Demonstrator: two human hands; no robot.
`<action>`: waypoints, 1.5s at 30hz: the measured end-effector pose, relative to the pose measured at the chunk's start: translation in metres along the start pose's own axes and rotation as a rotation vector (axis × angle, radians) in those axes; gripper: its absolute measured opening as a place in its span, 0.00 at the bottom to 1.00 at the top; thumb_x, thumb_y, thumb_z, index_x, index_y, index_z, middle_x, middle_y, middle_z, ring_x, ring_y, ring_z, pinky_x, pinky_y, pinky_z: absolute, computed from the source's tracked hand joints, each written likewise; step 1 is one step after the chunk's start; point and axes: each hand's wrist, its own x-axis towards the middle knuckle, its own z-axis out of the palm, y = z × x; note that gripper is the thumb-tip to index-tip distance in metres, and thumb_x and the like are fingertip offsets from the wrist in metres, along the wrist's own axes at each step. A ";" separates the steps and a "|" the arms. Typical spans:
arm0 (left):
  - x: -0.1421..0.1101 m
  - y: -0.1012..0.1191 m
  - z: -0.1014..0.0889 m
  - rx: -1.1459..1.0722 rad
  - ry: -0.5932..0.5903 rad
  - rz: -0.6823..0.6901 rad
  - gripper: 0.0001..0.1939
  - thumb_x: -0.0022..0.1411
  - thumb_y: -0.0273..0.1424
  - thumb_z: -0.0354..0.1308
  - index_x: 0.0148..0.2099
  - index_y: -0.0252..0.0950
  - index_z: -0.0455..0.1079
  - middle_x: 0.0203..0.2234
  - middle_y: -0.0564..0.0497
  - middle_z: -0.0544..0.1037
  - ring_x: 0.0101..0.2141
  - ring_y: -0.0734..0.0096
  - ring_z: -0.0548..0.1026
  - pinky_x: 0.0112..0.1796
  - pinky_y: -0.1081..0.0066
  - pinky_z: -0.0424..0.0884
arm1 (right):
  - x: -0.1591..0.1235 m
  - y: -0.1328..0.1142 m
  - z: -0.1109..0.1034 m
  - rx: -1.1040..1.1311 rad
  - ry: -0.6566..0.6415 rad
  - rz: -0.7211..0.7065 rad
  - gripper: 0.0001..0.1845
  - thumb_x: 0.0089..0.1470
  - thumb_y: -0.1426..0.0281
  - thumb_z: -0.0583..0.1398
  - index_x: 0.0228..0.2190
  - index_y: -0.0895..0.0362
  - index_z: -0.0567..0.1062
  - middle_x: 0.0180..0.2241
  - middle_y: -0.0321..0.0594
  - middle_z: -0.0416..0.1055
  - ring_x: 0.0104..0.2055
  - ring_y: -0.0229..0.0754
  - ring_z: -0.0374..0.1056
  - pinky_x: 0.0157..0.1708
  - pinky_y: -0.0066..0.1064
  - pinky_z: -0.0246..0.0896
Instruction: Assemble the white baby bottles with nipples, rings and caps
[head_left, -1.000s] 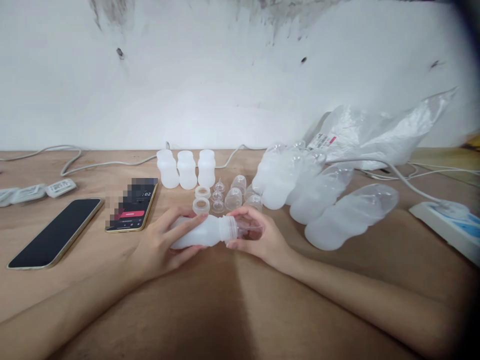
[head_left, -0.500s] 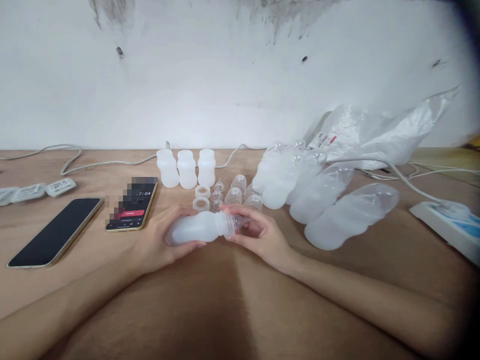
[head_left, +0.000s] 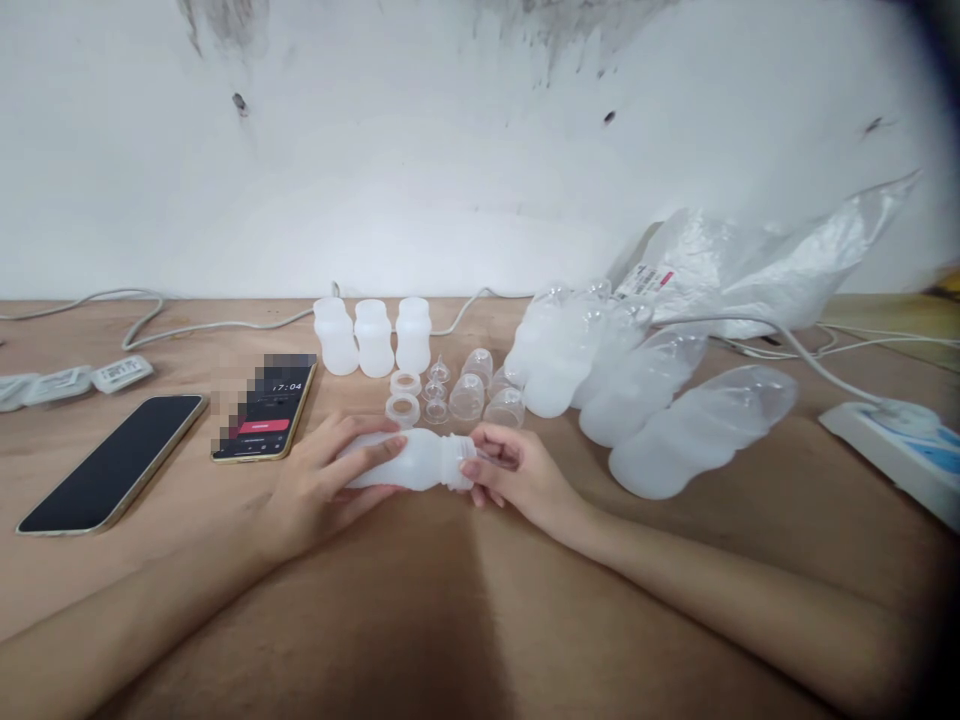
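Note:
A frosted white baby bottle [head_left: 416, 462] lies on its side, held between my two hands near the table's front. My left hand [head_left: 319, 475] wraps its base end, fingers over the top and beneath. At the other end, my right hand [head_left: 536, 478] grips the translucent screw ring [head_left: 456, 463], thumb on the near side. The clear teat in the ring is mostly hidden by the right fingers. Just behind the bottle lie two loose rings [head_left: 391, 414], several clear teats [head_left: 436, 408] and several clear dome caps [head_left: 468, 397].
Three open bottles [head_left: 373, 340] stand behind the parts. Several capped bottles [head_left: 679, 440] lie piled at right, before a clear plastic bag [head_left: 780, 270]. A power strip [head_left: 885, 440] sits far right. Two phones [head_left: 112, 465] and small packs [head_left: 120, 374] occupy the left.
The right fingers have shifted around the ring, the thumb now resting on its near side. The left hand has re-gripped, its fingers now reaching over the bottle's top.

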 end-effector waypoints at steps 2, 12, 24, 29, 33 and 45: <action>0.000 0.000 -0.001 -0.008 0.006 -0.001 0.24 0.53 0.28 0.60 0.51 0.38 0.59 0.42 0.44 0.69 0.41 0.64 0.69 0.38 0.64 0.70 | 0.000 0.000 0.000 0.000 0.011 -0.012 0.16 0.38 0.62 0.65 0.25 0.58 0.67 0.20 0.32 0.68 0.17 0.29 0.60 0.15 0.20 0.52; 0.003 0.003 -0.002 0.007 0.015 0.129 0.21 0.53 0.23 0.59 0.50 0.35 0.61 0.42 0.43 0.69 0.44 0.62 0.67 0.40 0.61 0.68 | 0.000 0.004 0.002 -0.118 -0.080 0.015 0.35 0.53 0.49 0.45 0.11 0.61 0.67 0.10 0.37 0.63 0.10 0.28 0.55 0.11 0.21 0.45; 0.004 0.000 0.005 -0.061 0.109 -0.186 0.21 0.50 0.32 0.63 0.46 0.38 0.62 0.40 0.46 0.71 0.39 0.65 0.71 0.38 0.66 0.70 | -0.003 0.007 -0.002 -0.109 -0.049 -0.098 0.31 0.52 0.50 0.47 0.39 0.63 0.70 0.23 0.41 0.69 0.16 0.31 0.58 0.12 0.23 0.51; 0.005 0.001 0.005 -0.086 0.113 -0.201 0.21 0.50 0.32 0.63 0.46 0.38 0.62 0.40 0.46 0.71 0.39 0.65 0.72 0.38 0.66 0.70 | -0.007 -0.002 0.001 -0.212 -0.035 -0.170 0.40 0.46 0.64 0.61 0.57 0.47 0.49 0.49 0.45 0.60 0.31 0.36 0.65 0.17 0.23 0.58; 0.005 0.001 0.004 -0.103 0.100 -0.174 0.21 0.50 0.31 0.63 0.46 0.38 0.62 0.40 0.45 0.71 0.40 0.65 0.71 0.38 0.65 0.70 | -0.003 0.002 0.002 -0.233 0.017 -0.173 0.27 0.46 0.64 0.60 0.50 0.50 0.63 0.39 0.41 0.68 0.28 0.36 0.64 0.18 0.24 0.57; 0.002 0.004 0.000 -0.068 -0.019 -0.091 0.22 0.53 0.28 0.60 0.50 0.35 0.59 0.42 0.44 0.68 0.42 0.65 0.69 0.40 0.66 0.68 | 0.001 0.004 -0.001 -0.121 -0.063 -0.092 0.17 0.43 0.57 0.62 0.27 0.59 0.71 0.25 0.36 0.67 0.25 0.35 0.63 0.24 0.26 0.59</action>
